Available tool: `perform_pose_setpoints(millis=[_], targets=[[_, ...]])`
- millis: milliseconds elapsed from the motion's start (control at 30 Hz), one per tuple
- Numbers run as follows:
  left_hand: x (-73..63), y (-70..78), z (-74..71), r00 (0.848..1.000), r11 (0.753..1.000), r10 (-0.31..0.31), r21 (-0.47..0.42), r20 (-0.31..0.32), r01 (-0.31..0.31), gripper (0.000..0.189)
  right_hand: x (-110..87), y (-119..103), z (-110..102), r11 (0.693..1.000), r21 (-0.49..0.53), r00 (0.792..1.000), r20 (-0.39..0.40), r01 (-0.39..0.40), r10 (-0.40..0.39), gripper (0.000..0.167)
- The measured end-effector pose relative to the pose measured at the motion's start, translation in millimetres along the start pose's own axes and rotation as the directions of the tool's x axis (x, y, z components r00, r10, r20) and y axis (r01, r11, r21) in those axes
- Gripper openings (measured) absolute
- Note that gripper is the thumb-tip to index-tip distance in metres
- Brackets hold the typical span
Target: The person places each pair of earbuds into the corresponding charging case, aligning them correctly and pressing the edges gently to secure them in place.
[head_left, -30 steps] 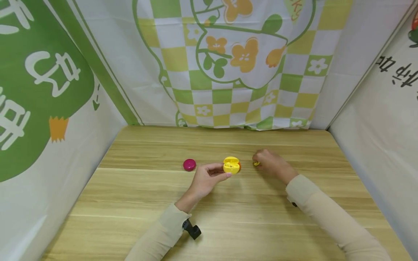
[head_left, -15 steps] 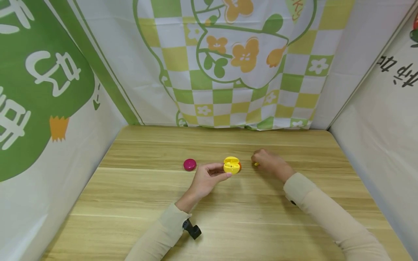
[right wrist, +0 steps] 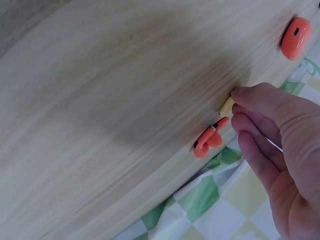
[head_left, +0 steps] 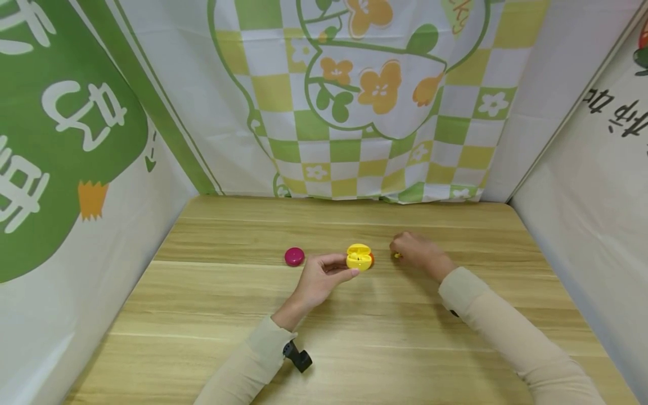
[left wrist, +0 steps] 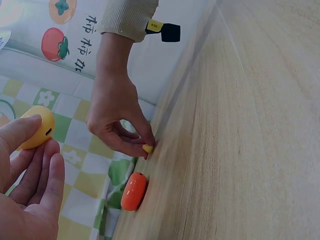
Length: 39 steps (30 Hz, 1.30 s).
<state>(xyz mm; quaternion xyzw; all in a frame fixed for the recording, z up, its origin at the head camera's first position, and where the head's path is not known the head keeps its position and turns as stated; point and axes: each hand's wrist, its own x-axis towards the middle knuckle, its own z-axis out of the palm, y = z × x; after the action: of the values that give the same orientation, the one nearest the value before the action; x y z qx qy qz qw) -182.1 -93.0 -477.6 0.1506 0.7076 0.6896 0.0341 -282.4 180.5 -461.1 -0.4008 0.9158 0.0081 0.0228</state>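
Note:
My left hand [head_left: 318, 278] grips a round yellow earbud case [head_left: 359, 260] between thumb and fingers, held up over the table. Its lid stands open, and a yellow earbud shows inside. To the right, my right hand [head_left: 417, 253] is low at the tabletop, pinching a small yellow earbud [right wrist: 227, 106] between thumb and fingertips. Most of that earbud is hidden by the fingers. Two orange earbuds [right wrist: 207, 140] lie on the wood close to my right fingertips.
An orange earbud case [left wrist: 134, 191] lies shut on the table, mostly behind the yellow case in the head view. Left of it rests a magenta round case [head_left: 294, 256]. Printed fabric curtains [head_left: 379, 140] hang at the table's back edge and sides.
My right hand has shifted slightly left, and the earbud in its fingers shows at a different angle. My left hand and the yellow case have stayed in place.

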Motion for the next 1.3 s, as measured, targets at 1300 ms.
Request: perform_pose_setpoints(millis=[1300], targets=[[-0.4,-0.5,3.7,1.0,1.0,-0.006,0.006,0.0,0.006,0.032,-14.2,13,-44,0.69,0.707,0.963,-0.046,-0.157,0.267,0.019]])
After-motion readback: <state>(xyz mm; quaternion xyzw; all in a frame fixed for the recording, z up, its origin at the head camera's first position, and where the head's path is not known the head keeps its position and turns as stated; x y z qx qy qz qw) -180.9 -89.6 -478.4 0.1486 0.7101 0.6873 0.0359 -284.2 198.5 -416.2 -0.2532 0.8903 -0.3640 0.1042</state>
